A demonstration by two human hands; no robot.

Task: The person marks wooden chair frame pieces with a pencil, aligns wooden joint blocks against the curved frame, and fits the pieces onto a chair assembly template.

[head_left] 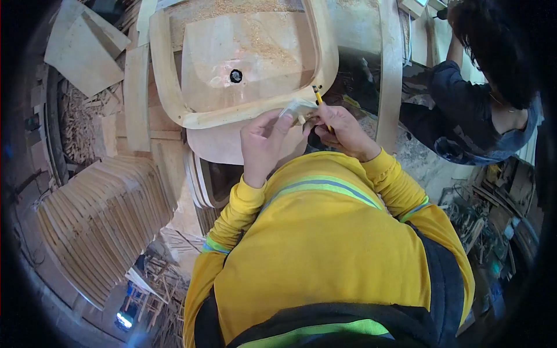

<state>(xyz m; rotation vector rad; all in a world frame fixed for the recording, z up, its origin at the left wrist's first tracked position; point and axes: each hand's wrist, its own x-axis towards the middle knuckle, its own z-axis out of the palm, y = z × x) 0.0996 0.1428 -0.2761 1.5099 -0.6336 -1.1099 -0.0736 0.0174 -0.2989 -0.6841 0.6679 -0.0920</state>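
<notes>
My left hand (264, 145) pinches a clear plastic bag (299, 107) between thumb and fingers, in front of my chest. Closed around a yellow pencil with a black end (317, 95) is my right hand (346, 132), close beside the bag. A small pale wooden peg (301, 119) shows between the hands; I cannot tell which hand holds it. Just beyond them lies a rounded wooden frame (232, 115), with small dark holes near its right corner. Inside the frame is a wooden panel (209, 52) with a round black spot and wood shavings.
Curved wooden pieces (104, 226) stand stacked at the left. Plywood sheets (87, 52) lean at the upper left, near piled offcuts. Another person (470, 110) crouches at the right, beyond a long board (390, 75). Scraps cover the floor at the lower right.
</notes>
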